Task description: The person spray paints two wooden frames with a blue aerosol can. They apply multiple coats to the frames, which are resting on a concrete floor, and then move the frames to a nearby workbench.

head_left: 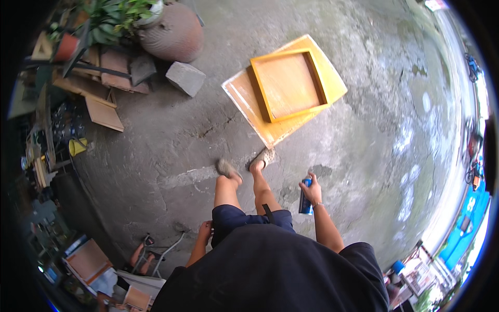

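My right hand (pixel 313 190) grips a blue spray can (pixel 305 202) beside my right leg. My left hand (pixel 206 229) hangs by my dark shorts with its fingers curled; what they hold, if anything, is hidden. In front of my feet a yellow-painted wooden frame (pixel 264 88) with a pale wood inner panel (pixel 288 83) lies on a larger yellow board (pixel 239 96) with worn whitish edges. The board rests on the concrete floor (pixel 364 156), its nearest corner touching or very close to my right shoe (pixel 265 157).
A clay jar (pixel 171 34), concrete block (pixel 184 78), potted plants (pixel 106 21) and stacked wood (pixel 104 112) stand ahead-left. A yellow bucket (pixel 78 146) lies farther left. Behind-left, another person's legs (pixel 136 255) are beside a metal frame (pixel 171 244). A blue tarp (pixel 462 229) and motorbikes (pixel 473 145) line the right.
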Motion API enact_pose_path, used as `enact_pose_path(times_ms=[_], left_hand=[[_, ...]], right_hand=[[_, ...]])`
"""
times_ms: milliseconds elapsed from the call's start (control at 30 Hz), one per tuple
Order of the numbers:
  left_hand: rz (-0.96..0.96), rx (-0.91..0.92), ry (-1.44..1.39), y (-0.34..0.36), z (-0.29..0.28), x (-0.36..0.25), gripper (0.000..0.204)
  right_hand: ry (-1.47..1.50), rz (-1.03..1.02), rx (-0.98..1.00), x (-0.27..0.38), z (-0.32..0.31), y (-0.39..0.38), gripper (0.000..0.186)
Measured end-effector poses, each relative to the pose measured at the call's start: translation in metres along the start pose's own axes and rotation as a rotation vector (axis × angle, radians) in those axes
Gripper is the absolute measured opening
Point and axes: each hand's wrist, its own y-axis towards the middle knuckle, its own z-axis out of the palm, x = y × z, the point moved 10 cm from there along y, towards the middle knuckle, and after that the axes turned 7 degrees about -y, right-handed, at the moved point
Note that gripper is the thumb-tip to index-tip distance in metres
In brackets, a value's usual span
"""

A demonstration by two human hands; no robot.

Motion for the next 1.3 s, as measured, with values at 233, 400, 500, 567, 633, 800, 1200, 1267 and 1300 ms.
enact_pose_path(times_ms=[233,400,500,567,633,800,1200,1267,1300], left_hand=[[0.152,0.122,-0.188,0.009,0.028,-0.006,0.047],[0.301,0.056,-0.357,-0.003,-0.012,-0.045,0.047],[0.269,0.073,-0.265,0.006,-0.023,-0.025,0.045],[0.219,0.094,-0.135,0.028,-0.051,0.001,0.044],[0.097,0.13,0.022,0.033,-0.066,0.025,0.043],[0.035,0.019,0.221,0.04,-0.136,-0.006,0.044],[0.237,0.11,0.455,0.045,-0.014,-0.239,0.056],[0.283,0.153,0.57,0.059,0.005,-0.243,0.062],[0.281,0.145,0.586,0.063,0.015,-0.246,0.067]], right_hand=[[-0.087,0.044,-0.048,-0.015,-0.032,-0.084,0.075],[-0.042,0.07,-0.397,-0.016,-0.097,-0.11,0.073],[0.735,0.402,-0.745,-0.084,-0.113,-0.12,0.072],[1.275,0.547,-0.739,-0.075,-0.07,-0.109,0.071],[1.012,0.322,-0.479,-0.034,-0.05,-0.113,0.07],[0.778,0.096,-0.365,0.05,-0.054,-0.126,0.062],[0.813,0.11,-0.561,0.086,-0.098,-0.083,0.072],[0.983,0.334,-0.785,0.044,-0.123,-0.067,0.067],[1.123,0.457,-0.914,0.027,-0.131,-0.068,0.065]])
